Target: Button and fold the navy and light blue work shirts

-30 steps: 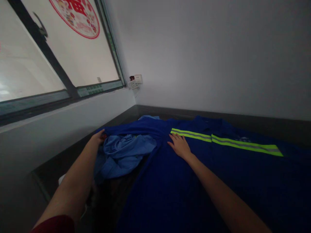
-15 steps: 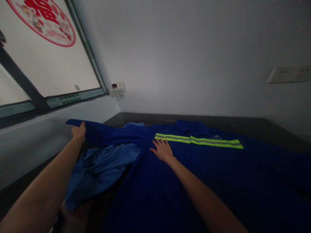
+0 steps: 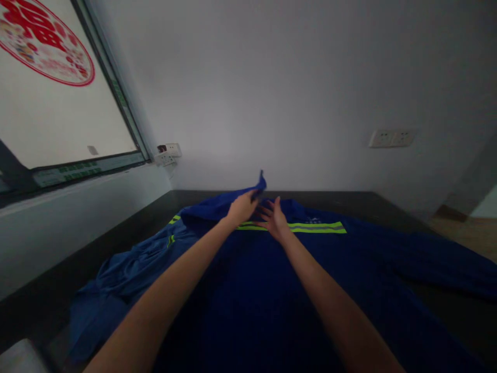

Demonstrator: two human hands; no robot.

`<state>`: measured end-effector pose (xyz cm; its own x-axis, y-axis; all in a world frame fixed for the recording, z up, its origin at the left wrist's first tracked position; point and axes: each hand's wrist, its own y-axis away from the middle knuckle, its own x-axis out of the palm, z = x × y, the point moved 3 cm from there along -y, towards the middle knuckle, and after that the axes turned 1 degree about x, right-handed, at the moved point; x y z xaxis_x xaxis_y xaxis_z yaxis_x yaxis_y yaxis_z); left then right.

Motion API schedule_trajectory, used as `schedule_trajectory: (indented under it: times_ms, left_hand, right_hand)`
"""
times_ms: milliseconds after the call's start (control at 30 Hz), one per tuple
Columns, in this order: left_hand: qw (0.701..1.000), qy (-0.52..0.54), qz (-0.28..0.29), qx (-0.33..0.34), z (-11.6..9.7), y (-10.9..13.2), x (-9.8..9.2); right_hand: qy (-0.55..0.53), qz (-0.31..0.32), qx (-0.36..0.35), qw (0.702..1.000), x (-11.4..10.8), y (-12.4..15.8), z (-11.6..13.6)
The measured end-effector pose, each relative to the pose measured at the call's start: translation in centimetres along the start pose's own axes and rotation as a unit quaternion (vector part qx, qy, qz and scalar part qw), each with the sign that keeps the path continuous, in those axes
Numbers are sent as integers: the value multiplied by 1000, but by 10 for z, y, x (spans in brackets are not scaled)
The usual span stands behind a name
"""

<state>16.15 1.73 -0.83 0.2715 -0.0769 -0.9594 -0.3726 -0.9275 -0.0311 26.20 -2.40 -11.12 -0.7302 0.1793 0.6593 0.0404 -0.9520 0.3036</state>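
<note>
A dark blue work jacket (image 3: 272,290) with a yellow-green reflective stripe (image 3: 310,227) lies spread over a dark table (image 3: 349,199). My left hand (image 3: 241,208) is closed on the end of the jacket's left sleeve and holds it folded across the chest, its cuff sticking up. My right hand (image 3: 274,220) rests on the chest just beside it, fingers stretched out on the cloth. A lighter blue garment (image 3: 116,274) lies crumpled to the left of the jacket.
A white wall runs behind the table, with a socket plate (image 3: 390,138) at the right and sockets (image 3: 167,153) in the left corner. A window with a red round sticker (image 3: 42,46) fills the left. A pale object (image 3: 19,357) sits at the bottom left corner.
My left hand has carried the sleeve from the far left over to the middle of the jacket, next to my right hand. The view has swung to the right.
</note>
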Motion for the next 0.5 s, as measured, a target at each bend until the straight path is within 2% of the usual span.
schedule_trajectory:
  times_ms: [33, 67, 100, 167, 233, 267, 400, 500]
  left_hand:
    - [995, -21, 62, 74, -22, 15, 24]
    - [987, -40, 101, 120, -39, 32, 45]
    - [982, -49, 110, 147, -51, 49, 60]
    - [980, -43, 91, 172, -67, 77, 79]
    - [979, -15, 74, 190, -73, 97, 85]
    - [974, 2, 90, 206, -73, 103, 86]
    - [932, 60, 244, 262, -60, 110, 81]
    - [937, 61, 274, 209, -37, 101, 72]
  right_hand:
    - [-33, 3, 19, 999, -16, 2, 14]
    - [-46, 7, 39, 998, -32, 5, 24]
    - [-44, 3, 55, 998, -47, 9, 31]
    - [-15, -36, 64, 997, -76, 17, 35]
    - [7, -83, 54, 995, -97, 22, 31]
    - [11, -99, 48, 994, -103, 23, 28]
    - [-5, -124, 11, 992, -112, 22, 33]
    - [-12, -138, -33, 990, -115, 19, 52]
